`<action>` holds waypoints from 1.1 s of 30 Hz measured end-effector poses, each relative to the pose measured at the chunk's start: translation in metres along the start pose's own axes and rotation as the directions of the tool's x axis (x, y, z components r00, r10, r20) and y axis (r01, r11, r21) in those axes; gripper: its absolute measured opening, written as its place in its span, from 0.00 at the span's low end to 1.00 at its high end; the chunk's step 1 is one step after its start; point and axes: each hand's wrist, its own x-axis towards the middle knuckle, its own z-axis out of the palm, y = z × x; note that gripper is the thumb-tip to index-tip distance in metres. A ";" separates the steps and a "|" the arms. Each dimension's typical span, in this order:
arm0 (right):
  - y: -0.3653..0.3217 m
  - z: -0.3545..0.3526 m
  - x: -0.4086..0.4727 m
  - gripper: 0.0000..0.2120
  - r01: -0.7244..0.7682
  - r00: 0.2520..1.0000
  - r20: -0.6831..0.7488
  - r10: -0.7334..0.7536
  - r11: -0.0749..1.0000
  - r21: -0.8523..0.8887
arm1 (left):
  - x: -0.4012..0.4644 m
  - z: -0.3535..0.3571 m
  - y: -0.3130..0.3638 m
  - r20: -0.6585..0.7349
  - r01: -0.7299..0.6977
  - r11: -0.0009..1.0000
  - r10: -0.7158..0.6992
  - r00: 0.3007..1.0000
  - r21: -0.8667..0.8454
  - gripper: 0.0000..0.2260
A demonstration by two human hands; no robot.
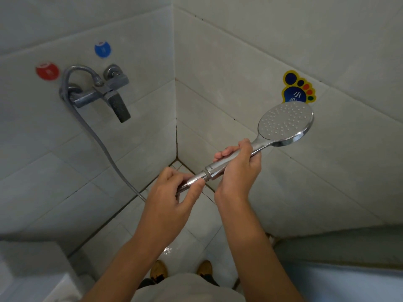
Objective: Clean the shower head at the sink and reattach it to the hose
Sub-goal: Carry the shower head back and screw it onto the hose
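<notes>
Right hand [237,168]: wraps the shower head [283,125] handle.
Left hand [172,192]: pinches the hose [98,138] nut against the handle.

Both forearms are bare, with no sleeves, watch or rings showing on the left hand [169,194] or right hand [237,168]. A pale grey-beige top [185,288] covers the torso. Below it are dark trousers [148,282], apparently, and tan-yellow shoes [159,270]

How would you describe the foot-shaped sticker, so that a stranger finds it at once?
Start at the tiled corner and look along the right wall. Just above the round face of the shower head is the foot-shaped sticker. It is dark blue with a yellow edge and coloured toes, unlike the two round stickers by the tap.
</notes>
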 end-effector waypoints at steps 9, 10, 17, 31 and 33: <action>-0.003 -0.002 -0.002 0.07 -0.009 1.000 0.000 0.009 1.000 0.017 | -0.001 0.000 0.001 -0.016 -0.029 0.999 0.030 0.999 0.027 0.12; -0.003 -0.002 -0.002 0.07 -0.008 1.000 0.000 0.008 1.000 0.017 | -0.001 0.000 0.001 -0.017 -0.028 0.999 0.029 0.999 0.028 0.12; -0.003 -0.003 -0.002 0.07 -0.006 1.000 0.004 0.006 1.000 0.027 | -0.004 0.002 0.001 -0.041 -0.046 0.999 0.047 0.998 0.008 0.12; 0.000 -0.005 -0.003 0.06 -0.009 1.000 0.002 0.009 1.000 0.029 | -0.004 0.001 -0.001 -0.040 -0.010 1.000 0.011 0.999 0.018 0.20; -0.001 -0.004 -0.003 0.06 -0.008 1.000 0.001 0.008 0.999 0.032 | -0.005 0.001 0.000 -0.044 -0.021 1.000 0.022 0.999 0.018 0.20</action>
